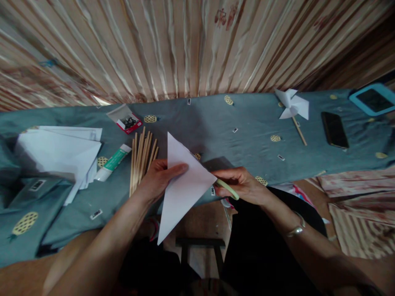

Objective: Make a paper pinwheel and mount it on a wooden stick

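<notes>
A white paper triangle (188,189) is held up over the front edge of the table. My left hand (162,176) pinches its left side, thumb on top and fingers behind the sheet. At the paper's right corner, my right hand (242,185) is closed around scissors with a pale green handle (227,189). Their blades are hidden behind or along the paper. Several wooden sticks (142,158) lie just beyond my left hand, next to a green and white glue stick tube (113,162).
A red and white box of dark pins (128,121) stands open at the back. White sheets (58,152) are piled at left. Far right are a paper pinwheel on a stick (293,107), a phone (335,129) and a blue-framed device (372,99). Curtains (173,49) hang behind the table.
</notes>
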{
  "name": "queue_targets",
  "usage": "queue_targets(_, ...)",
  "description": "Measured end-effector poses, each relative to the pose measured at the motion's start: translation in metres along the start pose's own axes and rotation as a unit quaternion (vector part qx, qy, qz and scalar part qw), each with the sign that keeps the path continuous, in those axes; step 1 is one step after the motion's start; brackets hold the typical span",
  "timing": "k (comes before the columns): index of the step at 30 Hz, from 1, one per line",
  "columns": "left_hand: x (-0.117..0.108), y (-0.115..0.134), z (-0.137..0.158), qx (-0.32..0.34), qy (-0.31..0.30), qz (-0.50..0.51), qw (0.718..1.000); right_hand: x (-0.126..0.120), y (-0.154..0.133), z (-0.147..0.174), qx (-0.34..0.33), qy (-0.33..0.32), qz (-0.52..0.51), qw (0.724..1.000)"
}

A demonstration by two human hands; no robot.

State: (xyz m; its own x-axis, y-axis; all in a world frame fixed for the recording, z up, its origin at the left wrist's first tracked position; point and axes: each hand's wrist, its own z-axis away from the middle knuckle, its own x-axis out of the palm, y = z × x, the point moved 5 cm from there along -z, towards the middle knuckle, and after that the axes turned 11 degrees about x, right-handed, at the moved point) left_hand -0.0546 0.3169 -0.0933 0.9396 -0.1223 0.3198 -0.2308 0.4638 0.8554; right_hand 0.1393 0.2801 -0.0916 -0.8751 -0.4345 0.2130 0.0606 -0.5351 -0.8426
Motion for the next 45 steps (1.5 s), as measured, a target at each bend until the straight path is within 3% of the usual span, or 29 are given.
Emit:
queue_targets(26, 0.004, -0.007, 0.003, 0.000, -0.067, -0.020, 0.998, 0.003, 0.000, 0.000, -0.010, -0.005, 0.023, 1.000)
queue_targets(37, 0.014, -0.011, 0.009, -0.039, -0.078, -0.002, 0.996, 0.002, -0.001, -0.001, -0.028, 0.018, 0.035, 0.999)
queue_targets(45, 0.014, -0.011, 0.009, -0.038, -0.070, 0.012, 0.997, 0.003, 0.001, 0.000, -0.006, 0.028, 0.018, 0.999)
